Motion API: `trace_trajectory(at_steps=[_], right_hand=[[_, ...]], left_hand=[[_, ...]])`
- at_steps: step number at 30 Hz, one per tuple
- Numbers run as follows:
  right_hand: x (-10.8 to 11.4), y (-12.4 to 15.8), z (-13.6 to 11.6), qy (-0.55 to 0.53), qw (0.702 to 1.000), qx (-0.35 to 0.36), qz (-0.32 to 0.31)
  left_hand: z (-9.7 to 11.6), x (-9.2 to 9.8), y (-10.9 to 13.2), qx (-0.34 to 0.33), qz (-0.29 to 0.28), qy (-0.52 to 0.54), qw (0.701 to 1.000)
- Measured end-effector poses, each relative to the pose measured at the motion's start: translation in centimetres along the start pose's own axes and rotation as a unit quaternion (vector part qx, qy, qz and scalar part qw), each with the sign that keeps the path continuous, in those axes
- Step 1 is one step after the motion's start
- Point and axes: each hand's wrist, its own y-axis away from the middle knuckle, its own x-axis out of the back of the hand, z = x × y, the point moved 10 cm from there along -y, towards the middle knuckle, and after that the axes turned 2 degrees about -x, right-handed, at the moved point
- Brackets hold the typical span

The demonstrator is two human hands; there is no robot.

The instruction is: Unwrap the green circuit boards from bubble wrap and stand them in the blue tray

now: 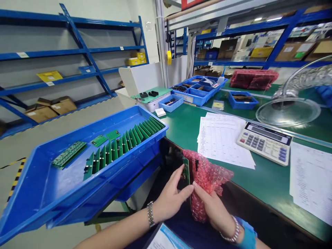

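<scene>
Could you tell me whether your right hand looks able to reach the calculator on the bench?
Probably yes, once it lets go: the right hand holds red bubble wrap, and only flat papers lie between it and the calculator.

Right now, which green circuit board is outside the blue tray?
The board held in the left hand, half inside red bubble wrap; the others all sit in the blue tray.

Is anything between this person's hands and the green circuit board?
Yes, on one side: red bubble wrap lies between the right hand and the green circuit board. Nothing separates the left hand, which touches the board's exposed part.
</scene>
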Motion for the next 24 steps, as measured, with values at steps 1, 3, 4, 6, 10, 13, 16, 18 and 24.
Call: trace_trajectory(at_steps=[1,3,4,6,10,13,16,18,24], right_hand=[[0.1,0.0,0.1,-0.008,1.0,-0.004,-0.001],[0.2,0.0,0.4,-0.023,1.0,-0.021,0.001],[0.2,0.0,0.5,-0.034,0.999,-0.032,0.001],[0.3,0.1,0.6,-0.069,0.996,-0.064,-0.001],[0.1,0.3,1.1,-0.178,0.973,-0.143,-0.023],[0.2,0.6,1.3,-0.224,0.956,-0.186,-0.021],[1.3,0.8,1.5,-0.231,0.951,-0.206,0.019],[2.8,0.8,2.0,-0.211,0.951,-0.216,0.066],[4.3,0.1,5.0,-0.2,0.935,-0.28,0.086]], left_hand=[[-0.2,0.4,-0.1,0.001,0.004,0.019,1.0],[-0.3,1.1,0.0,0.006,0.009,0.072,0.997],[-0.3,1.6,0.1,0.013,0.012,0.111,0.994],[-0.6,2.6,0.3,0.035,0.024,0.204,0.978],[-1.9,4.9,0.5,0.083,0.072,0.337,0.935],[-2.2,6.5,0.8,0.101,0.109,0.34,0.929],[-0.4,9.3,1.8,0.098,0.153,0.331,0.926],[2.8,13.3,3.2,0.058,0.204,0.286,0.934],[14.3,30.7,12.2,0.043,0.444,-0.378,0.811]])
